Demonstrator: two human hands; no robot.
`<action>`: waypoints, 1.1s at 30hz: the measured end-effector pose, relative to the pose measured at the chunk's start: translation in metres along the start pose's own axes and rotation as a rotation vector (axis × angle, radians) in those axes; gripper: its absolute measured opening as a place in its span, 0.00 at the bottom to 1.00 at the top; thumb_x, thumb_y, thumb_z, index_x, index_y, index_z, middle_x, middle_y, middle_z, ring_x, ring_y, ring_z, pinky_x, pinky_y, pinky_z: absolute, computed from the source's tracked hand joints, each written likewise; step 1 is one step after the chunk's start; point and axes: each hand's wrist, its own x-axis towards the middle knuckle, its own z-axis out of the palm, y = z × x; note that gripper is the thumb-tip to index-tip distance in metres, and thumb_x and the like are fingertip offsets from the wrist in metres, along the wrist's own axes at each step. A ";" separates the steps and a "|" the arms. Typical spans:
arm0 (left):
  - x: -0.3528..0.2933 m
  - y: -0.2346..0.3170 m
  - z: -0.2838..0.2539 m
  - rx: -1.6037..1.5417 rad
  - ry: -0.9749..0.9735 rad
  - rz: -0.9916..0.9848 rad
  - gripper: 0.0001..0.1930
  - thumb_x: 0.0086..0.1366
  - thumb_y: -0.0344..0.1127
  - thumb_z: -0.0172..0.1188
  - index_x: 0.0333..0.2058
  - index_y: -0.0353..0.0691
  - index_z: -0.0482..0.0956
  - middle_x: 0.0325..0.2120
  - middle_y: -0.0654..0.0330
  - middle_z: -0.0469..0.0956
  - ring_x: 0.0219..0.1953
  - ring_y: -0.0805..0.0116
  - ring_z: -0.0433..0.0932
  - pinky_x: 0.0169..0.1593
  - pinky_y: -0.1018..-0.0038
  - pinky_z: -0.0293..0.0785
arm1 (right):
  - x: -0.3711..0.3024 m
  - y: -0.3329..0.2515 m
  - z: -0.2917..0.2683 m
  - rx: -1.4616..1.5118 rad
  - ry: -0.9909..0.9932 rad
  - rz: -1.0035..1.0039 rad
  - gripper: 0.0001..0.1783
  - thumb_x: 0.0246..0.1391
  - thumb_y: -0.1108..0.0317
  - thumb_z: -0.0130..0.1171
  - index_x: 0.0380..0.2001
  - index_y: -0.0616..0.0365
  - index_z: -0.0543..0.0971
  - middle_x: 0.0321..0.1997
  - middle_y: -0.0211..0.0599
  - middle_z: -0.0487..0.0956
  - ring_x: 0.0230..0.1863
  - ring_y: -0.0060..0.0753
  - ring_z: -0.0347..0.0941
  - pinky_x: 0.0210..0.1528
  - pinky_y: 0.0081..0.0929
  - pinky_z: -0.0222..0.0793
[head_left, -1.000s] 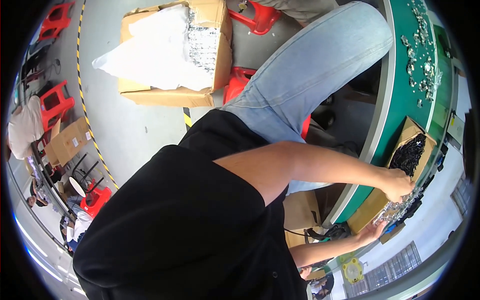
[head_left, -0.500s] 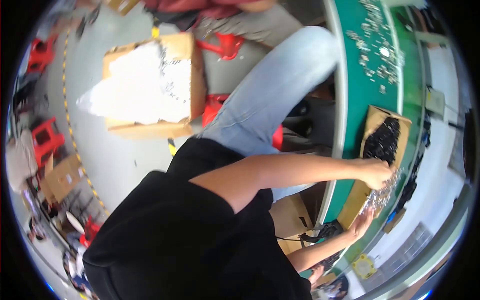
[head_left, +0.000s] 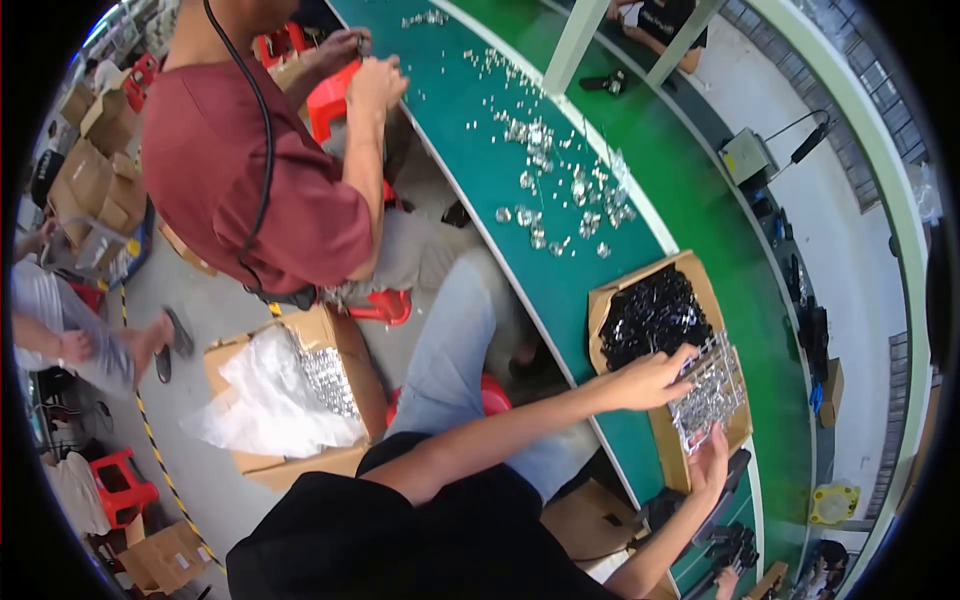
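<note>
Both left hand (head_left: 655,380) and right hand (head_left: 710,465) engaged, holding up a clear plastic bundle (head_left: 712,395) with a glinting, crinkled look. Pinching its left edge between the fingers and thumb of the left hand. Steadying its lower end with the right hand, curling fingers upward against it; impossible to tell whether gripping or only supporting there.

Holding the bundle just beside the near right end of an open brown cardboard box (head_left: 704,288), heaped with small glossy black parts (head_left: 645,315) and resting on a green surface (head_left: 565,300). Hovering over or touching another piece of brown cardboard (head_left: 668,435) on the near side of that box; impossible to tell which.

Facing, beyond the box, a loose scatter of small silvery pieces (head_left: 535,140), spreading along the surface. Working near a co-worker in a maroon top (head_left: 230,170), sitting well to the left of the box and bringing both hands (head_left: 378,85) close together by the surface's edge.

Wearing a black top (head_left: 400,540) and light blue jeans (head_left: 445,350), bending one knee left of the box. Having, farther left, a large carton (head_left: 365,380) on the grey floor (head_left: 230,305), containing white plastic sheeting (head_left: 270,400) and rows of silvery pieces (head_left: 328,375).
</note>
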 end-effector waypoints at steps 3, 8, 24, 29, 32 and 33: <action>-0.002 -0.007 0.010 -0.059 0.021 0.115 0.27 0.68 0.37 0.57 0.59 0.37 0.56 0.23 0.42 0.78 0.27 0.39 0.80 0.29 0.52 0.74 | -0.018 -0.005 0.016 0.043 -0.019 -0.033 0.08 0.62 0.67 0.59 0.43 0.56 0.78 0.39 0.31 0.81 0.38 0.27 0.78 0.40 0.28 0.77; -0.013 -0.001 0.006 0.012 -0.004 0.050 0.27 0.68 0.37 0.57 0.60 0.37 0.55 0.22 0.44 0.78 0.25 0.41 0.80 0.27 0.54 0.72 | -0.009 0.010 0.000 0.053 -0.047 -0.033 0.19 0.52 0.85 0.57 0.48 0.60 0.74 0.42 0.38 0.79 0.39 0.29 0.76 0.44 0.28 0.76; 0.004 0.003 0.003 -0.032 -0.066 -0.123 0.26 0.65 0.31 0.62 0.58 0.33 0.61 0.28 0.55 0.82 0.28 0.71 0.82 0.32 0.72 0.76 | -0.010 -0.005 0.038 -0.127 0.034 -0.269 0.12 0.63 0.67 0.58 0.43 0.65 0.80 0.34 0.31 0.81 0.32 0.18 0.75 0.36 0.17 0.70; -0.002 0.005 0.006 0.051 -0.066 -0.129 0.26 0.66 0.31 0.61 0.58 0.34 0.61 0.25 0.57 0.81 0.24 0.74 0.79 0.29 0.73 0.74 | -0.024 -0.006 0.039 -0.102 0.082 -0.173 0.09 0.60 0.70 0.61 0.42 0.63 0.81 0.33 0.33 0.84 0.31 0.17 0.78 0.33 0.12 0.70; -0.004 -0.001 0.006 0.051 -0.046 -0.104 0.25 0.66 0.32 0.61 0.58 0.35 0.62 0.21 0.62 0.77 0.21 0.76 0.74 0.26 0.73 0.71 | -0.021 -0.002 0.037 -0.065 0.068 -0.150 0.08 0.58 0.74 0.61 0.41 0.65 0.81 0.34 0.35 0.83 0.34 0.22 0.78 0.38 0.19 0.74; -0.004 -0.001 0.005 0.069 -0.055 -0.121 0.25 0.66 0.32 0.61 0.58 0.35 0.62 0.20 0.62 0.76 0.21 0.76 0.73 0.26 0.73 0.70 | -0.021 -0.002 0.037 -0.055 0.053 -0.156 0.09 0.57 0.76 0.62 0.41 0.65 0.81 0.34 0.35 0.83 0.35 0.22 0.78 0.37 0.20 0.74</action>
